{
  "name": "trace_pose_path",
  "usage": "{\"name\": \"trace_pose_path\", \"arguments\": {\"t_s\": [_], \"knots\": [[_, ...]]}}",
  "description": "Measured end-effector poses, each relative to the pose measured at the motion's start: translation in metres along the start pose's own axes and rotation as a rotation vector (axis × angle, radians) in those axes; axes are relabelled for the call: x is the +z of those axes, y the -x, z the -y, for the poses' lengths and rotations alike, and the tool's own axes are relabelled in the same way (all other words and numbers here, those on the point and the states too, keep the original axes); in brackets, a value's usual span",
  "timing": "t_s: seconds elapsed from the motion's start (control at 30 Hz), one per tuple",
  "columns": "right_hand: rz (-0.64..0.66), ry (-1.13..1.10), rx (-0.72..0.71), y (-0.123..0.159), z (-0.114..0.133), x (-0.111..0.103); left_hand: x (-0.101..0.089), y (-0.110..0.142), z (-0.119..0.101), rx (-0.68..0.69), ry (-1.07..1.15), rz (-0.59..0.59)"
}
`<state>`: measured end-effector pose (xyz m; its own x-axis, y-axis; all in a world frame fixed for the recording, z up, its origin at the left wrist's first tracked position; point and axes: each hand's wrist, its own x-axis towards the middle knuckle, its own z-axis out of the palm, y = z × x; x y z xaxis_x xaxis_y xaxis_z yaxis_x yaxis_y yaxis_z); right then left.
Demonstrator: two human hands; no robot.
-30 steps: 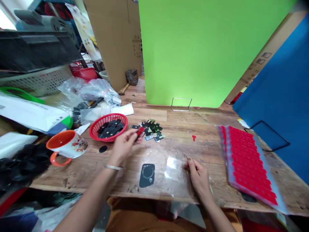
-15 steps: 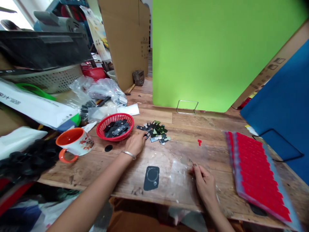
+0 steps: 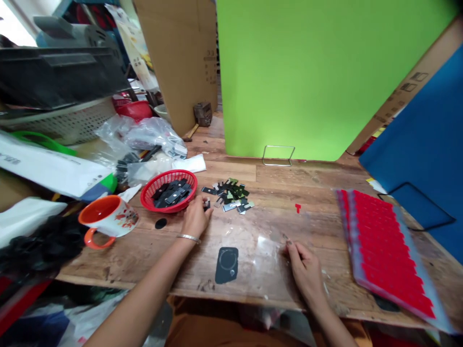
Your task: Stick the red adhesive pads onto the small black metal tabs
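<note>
My left hand (image 3: 196, 219) rests on the wooden table (image 3: 275, 193) between a red basket (image 3: 169, 190) of dark flat pieces and a loose pile of small dark and silvery pieces (image 3: 229, 195). Its fingers are pinched on one small dark piece (image 3: 207, 205) at the near edge of that pile. My right hand (image 3: 306, 272) lies near the table's front edge, fingers curled, fingertips on a clear plastic sheet (image 3: 264, 246). A black rounded plate (image 3: 227, 265) lies on the table between my hands.
A stack of sheets with rows of red stickers (image 3: 387, 246) lies at the right. One small red T-shaped piece (image 3: 297, 208) sits alone mid-table. An orange mug (image 3: 104, 219), plastic bags (image 3: 144, 137) and bins crowd the left. A green board (image 3: 307, 77) stands behind.
My left hand let go of the red piece it held a second ago, reached to the pile of small parts and now pinches a dark piece. My right hand stayed put.
</note>
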<state>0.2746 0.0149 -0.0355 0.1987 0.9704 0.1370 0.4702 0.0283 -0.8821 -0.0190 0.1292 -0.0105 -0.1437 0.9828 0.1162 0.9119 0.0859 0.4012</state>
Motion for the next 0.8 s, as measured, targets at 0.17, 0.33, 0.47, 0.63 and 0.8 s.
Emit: {"name": "trace_pose_path", "arguments": {"t_s": [0.17,0.33,0.47,0.63,0.8], "knots": [[0.037,0.026,-0.078,-0.009,0.011,-0.006,0.002,-0.003,-0.001,0.044,-0.04,-0.026],[-0.067,0.229,-0.091,-0.057,0.003,-0.022,0.005,-0.004,0.0,0.129,-0.149,-0.073],[-0.151,0.381,0.035,-0.109,-0.014,-0.033,0.006,-0.001,-0.011,0.17,-0.159,-0.131],[-0.146,0.504,0.181,-0.142,-0.026,-0.031,0.022,0.012,-0.063,0.456,0.006,-0.061],[-0.091,0.613,0.293,-0.151,-0.025,-0.025,0.053,0.026,-0.136,0.677,0.136,0.105]]}}
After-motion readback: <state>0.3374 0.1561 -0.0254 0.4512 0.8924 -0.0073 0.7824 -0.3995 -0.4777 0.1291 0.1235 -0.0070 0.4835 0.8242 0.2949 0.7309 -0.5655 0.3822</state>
